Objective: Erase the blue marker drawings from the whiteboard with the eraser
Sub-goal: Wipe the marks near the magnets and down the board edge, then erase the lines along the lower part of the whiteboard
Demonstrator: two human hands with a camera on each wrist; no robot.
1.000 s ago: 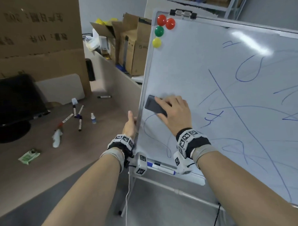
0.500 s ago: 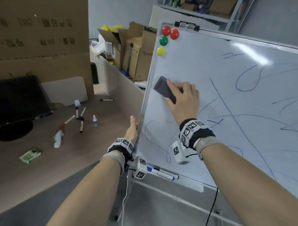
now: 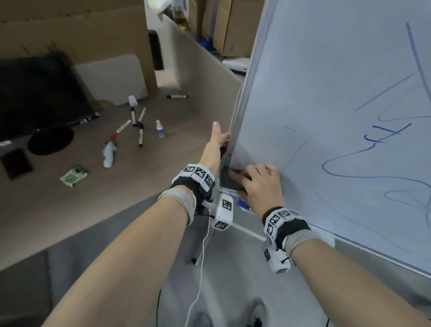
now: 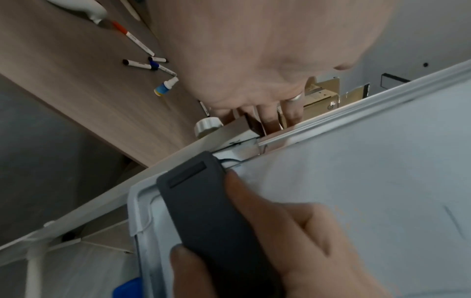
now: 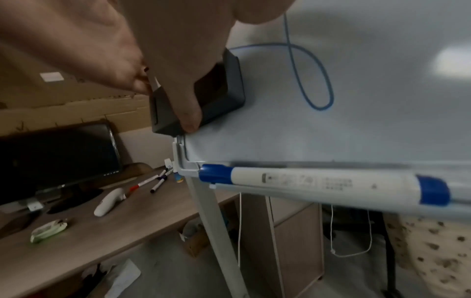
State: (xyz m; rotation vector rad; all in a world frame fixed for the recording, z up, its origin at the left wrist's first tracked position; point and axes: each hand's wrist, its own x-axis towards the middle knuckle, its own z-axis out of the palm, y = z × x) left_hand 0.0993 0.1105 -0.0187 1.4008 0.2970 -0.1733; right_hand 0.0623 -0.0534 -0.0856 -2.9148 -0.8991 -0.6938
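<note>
The right hand (image 3: 260, 186) grips the dark grey rectangular plastic eraser (image 4: 211, 217), fingers curled over it, at the tilted whiteboard's (image 3: 329, 91) bottom-left corner; the left hand (image 3: 215, 148), thumb straight, hooks that board's left edge.

**Both arms extended, hands low and close together**

The left hand (image 3: 215, 143) reaches forward, thumb straight, fingers (image 4: 270, 113) hooked out of sight. The right hand (image 3: 260, 186) lies beside it, knuckles up, fingers (image 3: 239, 176) curled in a grip.

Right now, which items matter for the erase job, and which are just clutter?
In play: eraser, gripped by right hand; whiteboard; blue drawings; left hand holding the board's edge.

Clutter: tray marker, desk markers, small bottle, monitor, phone.
</note>
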